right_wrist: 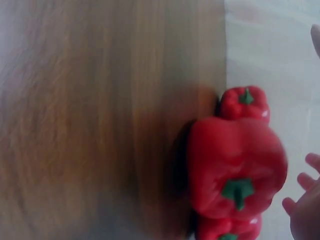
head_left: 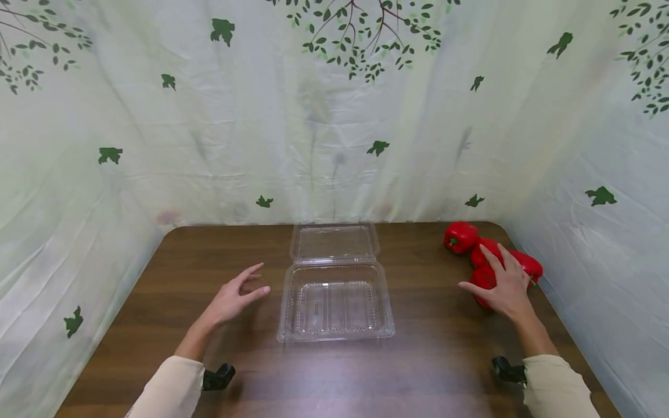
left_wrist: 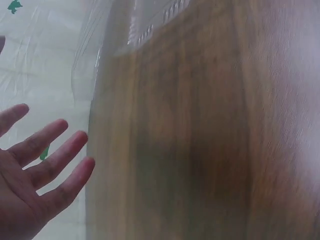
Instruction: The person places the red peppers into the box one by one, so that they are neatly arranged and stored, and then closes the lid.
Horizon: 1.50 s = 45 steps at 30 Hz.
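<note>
While the right hand (head_left: 503,287) hangs over the red peppers (head_left: 461,237), its fingers and thumb are spread wide. Whether it touches a pepper is hard to tell. The left hand (head_left: 230,297) has its fingers spread too, near the left side of a clear plastic box (head_left: 334,337). The box sits between the two hands with its lid (head_left: 334,244) open at the back. The peppers sit close together on the right side of the brown table (head_left: 434,348). Behind it hangs a pale cloth (head_left: 251,116) with green leaves.
</note>
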Motion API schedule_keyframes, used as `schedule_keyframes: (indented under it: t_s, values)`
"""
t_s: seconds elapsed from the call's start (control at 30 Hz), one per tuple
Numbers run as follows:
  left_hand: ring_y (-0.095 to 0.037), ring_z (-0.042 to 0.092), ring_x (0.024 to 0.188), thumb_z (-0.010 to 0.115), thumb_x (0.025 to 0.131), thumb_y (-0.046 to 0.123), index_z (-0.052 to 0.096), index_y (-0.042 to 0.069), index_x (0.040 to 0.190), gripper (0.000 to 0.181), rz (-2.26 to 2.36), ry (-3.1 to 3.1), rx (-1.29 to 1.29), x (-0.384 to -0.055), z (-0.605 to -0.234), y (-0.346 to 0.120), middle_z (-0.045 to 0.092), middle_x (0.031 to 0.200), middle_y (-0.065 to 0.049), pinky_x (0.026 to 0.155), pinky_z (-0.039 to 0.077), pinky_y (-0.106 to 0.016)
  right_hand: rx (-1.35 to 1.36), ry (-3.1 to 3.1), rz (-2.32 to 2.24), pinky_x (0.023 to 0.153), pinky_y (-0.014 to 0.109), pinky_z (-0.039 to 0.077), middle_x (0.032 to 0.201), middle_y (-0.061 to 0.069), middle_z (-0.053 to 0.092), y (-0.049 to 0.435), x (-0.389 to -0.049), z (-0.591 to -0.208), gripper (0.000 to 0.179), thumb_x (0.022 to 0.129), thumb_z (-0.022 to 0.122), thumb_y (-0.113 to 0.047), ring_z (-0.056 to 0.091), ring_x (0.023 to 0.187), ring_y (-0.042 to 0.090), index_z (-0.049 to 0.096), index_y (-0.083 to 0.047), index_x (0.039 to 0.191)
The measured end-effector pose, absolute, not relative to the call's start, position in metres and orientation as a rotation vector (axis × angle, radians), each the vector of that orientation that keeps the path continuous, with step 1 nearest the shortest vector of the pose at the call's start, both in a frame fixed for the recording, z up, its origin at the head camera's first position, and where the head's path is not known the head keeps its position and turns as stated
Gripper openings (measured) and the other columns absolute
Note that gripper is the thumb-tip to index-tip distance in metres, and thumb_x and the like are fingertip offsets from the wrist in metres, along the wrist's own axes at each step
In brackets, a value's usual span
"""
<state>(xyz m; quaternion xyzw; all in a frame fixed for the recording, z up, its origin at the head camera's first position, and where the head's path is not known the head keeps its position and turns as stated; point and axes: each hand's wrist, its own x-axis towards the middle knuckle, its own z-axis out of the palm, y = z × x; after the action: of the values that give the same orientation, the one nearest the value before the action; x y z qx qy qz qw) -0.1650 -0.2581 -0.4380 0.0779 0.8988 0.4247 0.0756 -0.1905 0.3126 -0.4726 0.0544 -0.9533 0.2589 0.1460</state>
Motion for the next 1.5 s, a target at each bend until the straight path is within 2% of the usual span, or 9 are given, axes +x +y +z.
schedule_keyframes:
  t_s: [0.17,0.33,0.53,0.63,0.83,1.13,1.5]
  values:
    - [-0.040,0.057,0.114,0.062,0.094,0.025,0.030,0.002,0.147,0.066,1.472,2.532,0.174,-0.163,-0.446,-0.252,0.051,0.131,-0.030,0.088,0.051,-0.049,0.135,-2.711,0.814,0.093,0.083,0.011,0.150,0.028,0.020,0.322,-0.187,-0.479,0.091,0.072,0.078,-0.036,0.020,0.132,0.053,0.033,-0.014,0.148]
    - [-0.040,0.064,0.098,0.059,0.096,0.019,0.028,-0.005,0.145,0.063,1.613,2.343,0.099,-0.159,-0.452,-0.245,0.053,0.126,-0.034,0.080,0.056,-0.045,0.100,-2.713,0.876,0.093,0.081,0.014,0.148,0.029,0.020,0.328,-0.184,-0.483,0.088,0.074,0.078,-0.032,0.017,0.132,0.053,0.034,-0.014,0.147]
    - [-0.036,0.067,0.086,0.057,0.095,0.014,0.035,-0.013,0.137,0.054,1.678,2.233,0.063,-0.156,-0.458,-0.238,0.061,0.115,-0.030,0.074,0.057,-0.047,0.049,-2.719,0.934,0.087,0.078,0.027,0.144,0.029,0.024,0.330,-0.183,-0.487,0.082,0.077,0.076,-0.032,0.020,0.129,0.053,0.036,-0.009,0.145]
    - [-0.032,0.068,0.080,0.057,0.095,0.013,0.039,-0.013,0.134,0.050,1.708,2.180,0.010,-0.155,-0.460,-0.234,0.066,0.106,-0.022,0.071,0.058,-0.045,0.029,-2.723,0.959,0.083,0.077,0.033,0.141,0.029,0.025,0.330,-0.182,-0.489,0.081,0.078,0.076,-0.031,0.021,0.127,0.052,0.036,-0.007,0.145]
    - [-0.021,0.067,0.070,0.058,0.094,0.014,0.044,-0.012,0.129,0.046,1.711,2.136,-0.045,-0.151,-0.465,-0.231,0.067,0.093,-0.009,0.064,0.057,-0.035,0.024,-2.690,1.021,0.083,0.074,0.035,0.138,0.029,0.028,0.332,-0.180,-0.494,0.076,0.079,0.076,-0.025,0.024,0.124,0.051,0.040,-0.004,0.143]
    - [-0.015,0.063,0.065,0.056,0.092,0.012,0.046,-0.012,0.123,0.040,1.776,2.047,-0.080,-0.144,-0.473,-0.225,0.063,0.088,-0.004,0.060,0.055,-0.026,0.006,-2.700,1.066,0.085,0.074,0.036,0.138,0.030,0.028,0.334,-0.175,-0.500,0.075,0.082,0.073,-0.024,0.028,0.122,0.052,0.037,-0.004,0.145]
    - [-0.014,0.063,0.064,0.058,0.094,0.011,0.046,-0.012,0.122,0.038,1.815,2.014,-0.085,-0.141,-0.479,-0.222,0.062,0.082,-0.002,0.060,0.056,-0.026,0.006,-2.696,1.086,0.086,0.074,0.035,0.137,0.031,0.031,0.337,-0.172,-0.502,0.069,0.085,0.070,-0.023,0.033,0.119,0.052,0.039,0.000,0.142]
